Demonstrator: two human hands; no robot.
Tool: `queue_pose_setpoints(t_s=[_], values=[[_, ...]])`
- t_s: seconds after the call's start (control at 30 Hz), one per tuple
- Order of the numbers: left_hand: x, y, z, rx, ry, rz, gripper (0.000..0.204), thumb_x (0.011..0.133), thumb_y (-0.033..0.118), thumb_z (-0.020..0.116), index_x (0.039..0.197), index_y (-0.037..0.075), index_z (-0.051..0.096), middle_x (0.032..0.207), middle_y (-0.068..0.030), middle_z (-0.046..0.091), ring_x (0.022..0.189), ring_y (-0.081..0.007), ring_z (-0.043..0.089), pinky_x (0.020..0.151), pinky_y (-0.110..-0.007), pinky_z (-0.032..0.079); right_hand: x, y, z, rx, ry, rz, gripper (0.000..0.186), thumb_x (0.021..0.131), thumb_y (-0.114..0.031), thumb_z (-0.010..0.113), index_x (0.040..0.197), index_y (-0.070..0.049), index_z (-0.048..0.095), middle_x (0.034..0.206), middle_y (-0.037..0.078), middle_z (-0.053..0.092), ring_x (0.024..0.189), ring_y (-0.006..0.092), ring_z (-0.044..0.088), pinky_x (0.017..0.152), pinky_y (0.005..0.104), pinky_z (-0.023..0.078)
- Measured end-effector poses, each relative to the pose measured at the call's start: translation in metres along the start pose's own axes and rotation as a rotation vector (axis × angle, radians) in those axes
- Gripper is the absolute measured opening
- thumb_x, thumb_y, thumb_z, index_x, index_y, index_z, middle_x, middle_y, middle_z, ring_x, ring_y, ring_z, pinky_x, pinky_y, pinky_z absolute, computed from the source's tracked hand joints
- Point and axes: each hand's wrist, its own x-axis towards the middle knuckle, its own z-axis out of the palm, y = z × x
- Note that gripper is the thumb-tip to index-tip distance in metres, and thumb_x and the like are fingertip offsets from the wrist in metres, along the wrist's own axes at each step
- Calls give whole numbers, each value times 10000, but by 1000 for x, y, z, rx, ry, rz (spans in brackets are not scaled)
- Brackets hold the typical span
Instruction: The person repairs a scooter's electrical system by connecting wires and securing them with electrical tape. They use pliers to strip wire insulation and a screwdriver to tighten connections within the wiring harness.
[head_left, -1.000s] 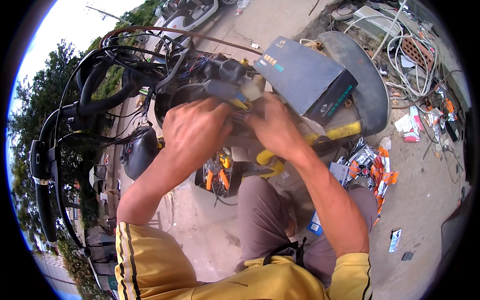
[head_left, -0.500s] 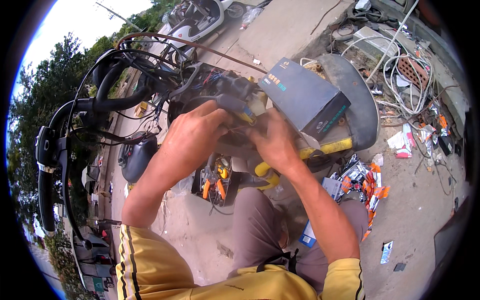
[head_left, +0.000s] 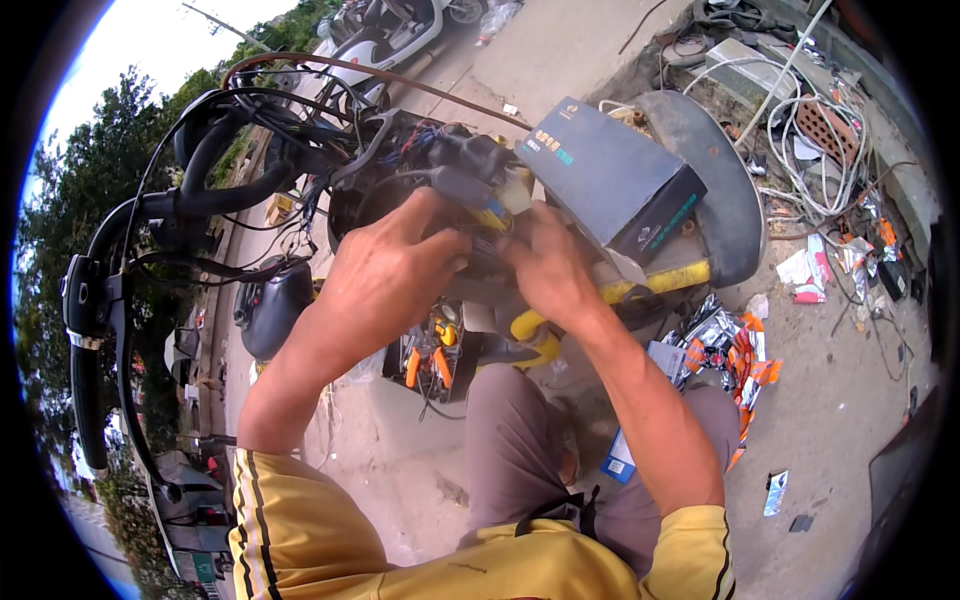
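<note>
My left hand point(head_left: 400, 262) and my right hand point(head_left: 548, 268) meet over the open frame of a stripped-down electric scooter, fingers pinched. Thin wires point(head_left: 486, 246) run between the fingertips; their ends are hidden. Just above them lie a dark sleeved cable point(head_left: 455, 187) with yellow and blue leads and a pale plastic connector point(head_left: 514, 194). More tangled wiring point(head_left: 425, 145) fills the opening beyond. Close to my right hand, a dark grey cardboard box point(head_left: 610, 180) rests on the scooter's grey seat point(head_left: 715, 190).
Handlebars point(head_left: 190, 203) with loose cables reach out on the left. Below my hands stands a tool box point(head_left: 462, 372) with orange-handled pliers point(head_left: 442, 367). Torn silver-and-orange packaging point(head_left: 735, 365) lies by my knee. Coiled white cable point(head_left: 820, 170) and rubble are at the right; another scooter point(head_left: 400, 40) is parked behind.
My hands stay at the same spot on the wires with small finger shifts; my left fingers have moved slightly right. The whole view has shifted a little.
</note>
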Motion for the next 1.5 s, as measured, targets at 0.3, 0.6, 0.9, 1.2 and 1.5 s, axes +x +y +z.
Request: queue_pose_setpoints(t_s=[0.3,0.6,0.9,1.2,1.5], values=[[3,8,7,328,-155,77,286,953,313,814,1209,188,837,1036,-33,680,1004,-240,709,833,-421,576,-4,-1,-10,-97,-15,-145,236,997,-110,719,1181,30,766,1279,203,655,1232,439,645,1060,528,514],[7,9,10,330,-256,57,321,1028,379,768,1316,238,793,1033,-31,752,914,-258,760,773,-428,587,1,4,-5,-248,110,-282,287,973,-54,736,1233,66,709,1198,219,724,1104,406,740,920,469,589],[11,9,18,384,-349,-5,254,1078,350,701,1218,167,810,903,-87,783,872,-308,781,721,-465,588,8,0,-7,89,10,-16,256,986,-49,710,1209,65,763,1243,256,681,1201,474,658,1068,523,511],[23,10,12,354,-372,-93,219,1069,329,697,1120,163,829,794,-135,774,751,-353,777,636,-494,573,-9,4,-6,-312,178,-290,314,985,-43,696,1298,-21,714,1177,253,664,1152,502,668,1011,553,543],[27,6,18,413,-296,52,135,984,249,784,1075,153,812,819,-84,788,751,-318,784,615,-459,571,-28,-2,-5,-415,262,-329,287,1001,-66,712,1285,-34,734,1190,230,720,1063,510,717,896,560,586]])
